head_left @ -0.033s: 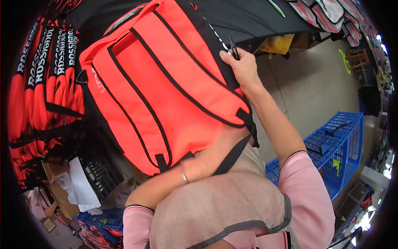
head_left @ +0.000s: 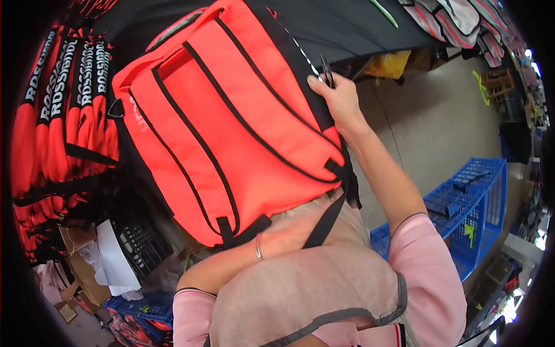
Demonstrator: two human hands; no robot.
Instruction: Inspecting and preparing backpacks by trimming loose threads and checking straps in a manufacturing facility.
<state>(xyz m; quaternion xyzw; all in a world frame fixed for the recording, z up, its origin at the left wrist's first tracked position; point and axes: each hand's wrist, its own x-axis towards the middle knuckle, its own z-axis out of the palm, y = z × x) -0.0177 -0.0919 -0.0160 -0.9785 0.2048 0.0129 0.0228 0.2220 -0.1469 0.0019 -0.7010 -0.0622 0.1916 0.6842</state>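
Bright coral-red fabric backpack with black piping (head_left: 231, 136): lies back panel up, shoulder straps uppermost, top end over a table draped in black cloth (head_left: 352, 34), bottom end tilted against the person's front.

Right hand (head_left: 341, 98): at the bag's black side. Fingers curled closed round a slim dark two-pronged tool (head_left: 328, 72), prongs pointing up past the knuckles; thumb against the bag's edge.

Left hand (head_left: 298, 228): reaches across the body under the bag's lower end, beside a loose black webbing strap (head_left: 326, 220). Fingers hidden; cannot tell how far open they are, or whether they grip anything.

Risks, as I judge them. Those prongs sit just beside the fabric; a careless turn of the wrist might snag or nick it. The loose webbing crosses near the left hand and could catch on the thin silver-coloured bracelet (head_left: 258, 248). With the bag's weight shared between table and body, leaning back could let it slide down, particularly if the left hand has no real grip.
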